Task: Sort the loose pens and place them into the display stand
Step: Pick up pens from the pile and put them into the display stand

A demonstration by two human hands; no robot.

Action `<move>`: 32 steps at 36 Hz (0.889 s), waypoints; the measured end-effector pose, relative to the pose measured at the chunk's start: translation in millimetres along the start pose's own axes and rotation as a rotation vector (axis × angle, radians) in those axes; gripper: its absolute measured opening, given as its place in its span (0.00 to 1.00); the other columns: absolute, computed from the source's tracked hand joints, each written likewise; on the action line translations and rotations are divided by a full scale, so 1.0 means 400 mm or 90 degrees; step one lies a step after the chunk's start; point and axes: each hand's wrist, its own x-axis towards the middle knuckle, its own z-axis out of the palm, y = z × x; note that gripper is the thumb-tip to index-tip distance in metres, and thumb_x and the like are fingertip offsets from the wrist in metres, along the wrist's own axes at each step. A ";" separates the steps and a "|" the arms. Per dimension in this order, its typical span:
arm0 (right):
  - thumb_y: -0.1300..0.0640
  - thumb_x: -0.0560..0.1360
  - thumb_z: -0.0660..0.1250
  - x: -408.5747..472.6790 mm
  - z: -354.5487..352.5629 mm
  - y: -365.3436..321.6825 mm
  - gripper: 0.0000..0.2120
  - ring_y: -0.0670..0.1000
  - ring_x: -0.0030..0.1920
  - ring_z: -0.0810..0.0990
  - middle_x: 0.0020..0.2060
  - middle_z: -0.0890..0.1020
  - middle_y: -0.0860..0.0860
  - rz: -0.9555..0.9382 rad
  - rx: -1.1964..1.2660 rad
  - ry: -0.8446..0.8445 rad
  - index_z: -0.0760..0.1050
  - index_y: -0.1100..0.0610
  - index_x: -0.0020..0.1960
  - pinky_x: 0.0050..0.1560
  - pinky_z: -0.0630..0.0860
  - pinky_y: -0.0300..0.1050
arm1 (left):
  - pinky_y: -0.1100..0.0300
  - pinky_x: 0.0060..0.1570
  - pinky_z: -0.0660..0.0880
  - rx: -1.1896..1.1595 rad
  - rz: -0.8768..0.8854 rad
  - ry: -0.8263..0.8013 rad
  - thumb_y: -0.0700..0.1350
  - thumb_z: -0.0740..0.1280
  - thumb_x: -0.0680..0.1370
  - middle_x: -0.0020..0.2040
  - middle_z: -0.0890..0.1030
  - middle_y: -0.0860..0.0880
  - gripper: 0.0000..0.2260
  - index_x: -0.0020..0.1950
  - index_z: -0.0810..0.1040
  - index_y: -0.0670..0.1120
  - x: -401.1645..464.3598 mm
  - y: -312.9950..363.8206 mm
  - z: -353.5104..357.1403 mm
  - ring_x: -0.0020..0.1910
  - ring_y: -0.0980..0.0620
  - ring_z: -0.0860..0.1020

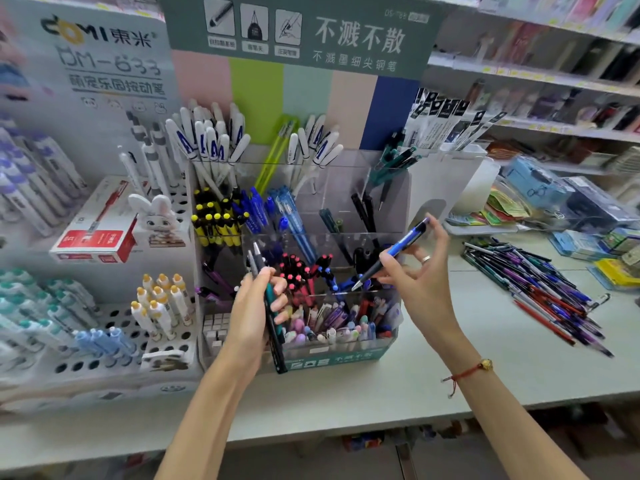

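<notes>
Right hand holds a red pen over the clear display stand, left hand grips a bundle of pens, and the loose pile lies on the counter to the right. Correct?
Not quite: the head view shows the pen in the right hand is blue, not red. The left hand does grip a bundle of pens by the display stand, and the loose pile lies right.

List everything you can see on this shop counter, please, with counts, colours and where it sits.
Display stand: one, clear, tiered, centre, part-filled with pens.
Blue pen: one, in the right hand.
Dark pens: a few, teal and grey, in the left hand.
Loose pens: many, mixed colours, piled on the counter at right.
Red box: one, left of the stand.
Rabbit figure: one, white, beside the red box.
Counter: one, pale.
Left hand: grips the dark pens.
Right hand: pinches the blue pen over the stand.
</notes>
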 end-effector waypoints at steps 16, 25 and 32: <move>0.56 0.73 0.73 0.017 0.058 0.165 0.09 0.51 0.42 0.82 0.41 0.83 0.50 -0.319 -0.562 0.058 0.79 0.56 0.52 0.35 0.75 0.41 | 0.55 0.49 0.79 -0.043 -0.029 0.004 0.46 0.52 0.84 0.56 0.83 0.48 0.12 0.54 0.75 0.46 -0.032 -0.005 -0.039 0.54 0.52 0.81; 0.53 0.70 0.76 0.023 0.016 0.129 0.08 0.54 0.54 0.75 0.49 0.81 0.52 -0.335 -0.694 0.053 0.84 0.53 0.47 0.50 0.73 0.48 | 0.59 0.61 0.70 0.000 -0.050 -0.098 0.50 0.48 0.84 0.62 0.79 0.57 0.16 0.61 0.72 0.48 -0.007 -0.023 0.014 0.64 0.58 0.75; 0.52 0.78 0.66 -0.069 0.082 0.017 0.06 0.42 0.41 0.80 0.39 0.83 0.44 0.057 -0.183 -0.220 0.80 0.52 0.49 0.44 0.74 0.35 | 0.44 0.75 0.46 0.011 -0.017 -0.094 0.55 0.48 0.84 0.70 0.71 0.60 0.19 0.70 0.71 0.56 0.013 -0.037 0.089 0.75 0.48 0.61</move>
